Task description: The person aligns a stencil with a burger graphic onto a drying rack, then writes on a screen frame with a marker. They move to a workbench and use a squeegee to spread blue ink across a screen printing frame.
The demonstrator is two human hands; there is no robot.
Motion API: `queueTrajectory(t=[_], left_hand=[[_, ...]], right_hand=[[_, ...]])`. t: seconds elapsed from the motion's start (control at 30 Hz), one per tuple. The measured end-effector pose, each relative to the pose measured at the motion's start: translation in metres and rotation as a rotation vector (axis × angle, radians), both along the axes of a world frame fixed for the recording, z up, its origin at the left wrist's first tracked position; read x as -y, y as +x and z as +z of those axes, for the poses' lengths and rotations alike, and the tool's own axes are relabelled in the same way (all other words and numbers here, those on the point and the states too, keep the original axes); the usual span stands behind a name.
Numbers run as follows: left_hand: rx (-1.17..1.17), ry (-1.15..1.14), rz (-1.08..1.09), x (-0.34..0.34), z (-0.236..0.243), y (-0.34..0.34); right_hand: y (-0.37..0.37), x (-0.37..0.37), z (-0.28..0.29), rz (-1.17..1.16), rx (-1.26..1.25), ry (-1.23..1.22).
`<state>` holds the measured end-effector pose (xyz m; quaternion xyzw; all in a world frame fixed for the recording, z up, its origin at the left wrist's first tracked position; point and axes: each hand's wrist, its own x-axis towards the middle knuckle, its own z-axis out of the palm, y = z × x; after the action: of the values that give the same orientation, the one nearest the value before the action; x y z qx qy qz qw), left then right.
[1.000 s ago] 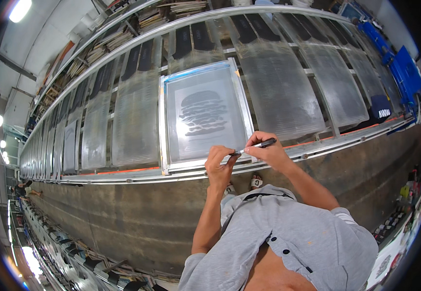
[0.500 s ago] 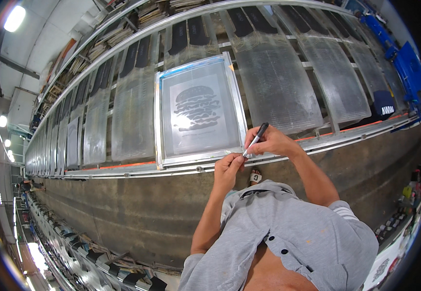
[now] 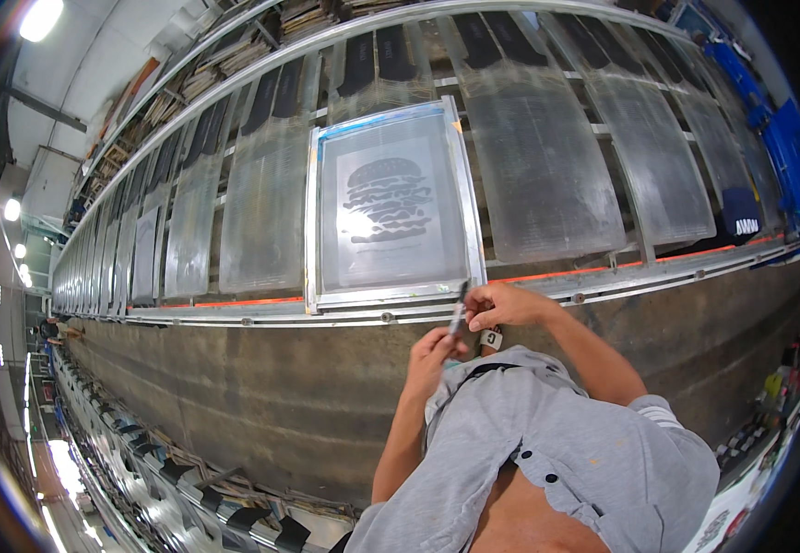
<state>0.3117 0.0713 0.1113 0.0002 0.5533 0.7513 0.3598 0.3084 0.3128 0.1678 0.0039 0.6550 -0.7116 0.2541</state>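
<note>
Lowered since a moment ago, the left hand pinches a marker; right hand curls alongside, grip unclear.

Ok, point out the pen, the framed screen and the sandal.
Pen (image 3: 459,311): head view, middle of its shaft.
Framed screen (image 3: 390,204): head view, mesh, on the burger image.
Sandal (image 3: 491,339): head view, its white strap.

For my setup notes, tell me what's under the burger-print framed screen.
Past the far edge of the framed screen, a translucent panel shows; whatever the screen covers cannot be made out.
</note>
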Motion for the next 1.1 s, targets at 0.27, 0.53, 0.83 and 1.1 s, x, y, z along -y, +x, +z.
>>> queueTrajectory(t=[0.27, 0.53, 0.83, 1.1], left_hand=[[0.040, -0.849, -0.314, 0.180, -0.090, 0.166], [0.226, -1.007, -0.274, 0.201, -0.116, 0.276], [0.179, -0.968, -0.230, 0.189, -0.129, 0.239], [0.165, -0.991, -0.306, 0.191, -0.129, 0.219]], right_hand=[[0.030, -0.020, -0.092, -0.190, -0.162, 0.530], [0.027, -0.016, -0.099, -0.156, -0.169, 0.623], [0.015, 0.029, -0.101, 0.104, -0.311, 0.668], [0.014, 0.023, -0.135, -0.454, -0.137, 0.558]])
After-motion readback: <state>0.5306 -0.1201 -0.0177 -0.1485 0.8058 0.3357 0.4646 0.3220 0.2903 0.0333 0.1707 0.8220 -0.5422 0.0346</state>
